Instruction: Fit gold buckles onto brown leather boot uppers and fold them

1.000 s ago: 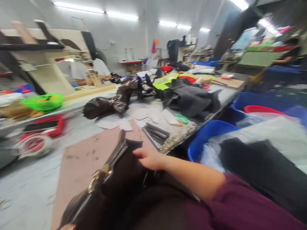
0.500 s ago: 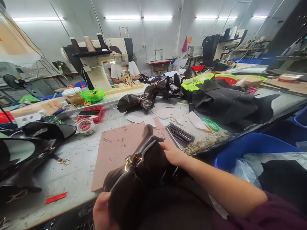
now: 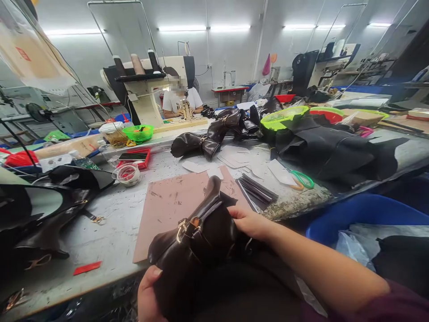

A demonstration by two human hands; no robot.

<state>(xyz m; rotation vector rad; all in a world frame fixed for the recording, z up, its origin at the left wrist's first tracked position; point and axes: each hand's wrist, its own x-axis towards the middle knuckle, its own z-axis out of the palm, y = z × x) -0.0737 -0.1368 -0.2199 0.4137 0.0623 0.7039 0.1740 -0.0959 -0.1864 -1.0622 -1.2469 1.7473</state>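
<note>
A dark brown leather boot upper (image 3: 204,241) with a gold-coloured buckle (image 3: 184,228) is held between my two hands at the table's front edge. My left hand (image 3: 149,293) grips its lower left side, with the thumb on top and the other fingers hidden. My right hand (image 3: 250,220) closes on its right side near the top edge, the fingers partly behind the leather. Beneath the upper's far end lies a pinkish-brown board (image 3: 164,201). Similar buckled uppers (image 3: 194,145) are piled farther back on the table.
More dark pieces with buckles (image 3: 50,223) lie at the left. Black strips (image 3: 256,190), green-handled scissors (image 3: 303,179), and a red tray (image 3: 144,158) are on the table. A blue bin (image 3: 335,214) stands at the right. A co-worker (image 3: 182,100) sits at a sewing machine (image 3: 147,98).
The whole view has shifted so that the table and its things sit farther right in the picture. Both hands keep hold of the boot upper, which looks almost the same.
</note>
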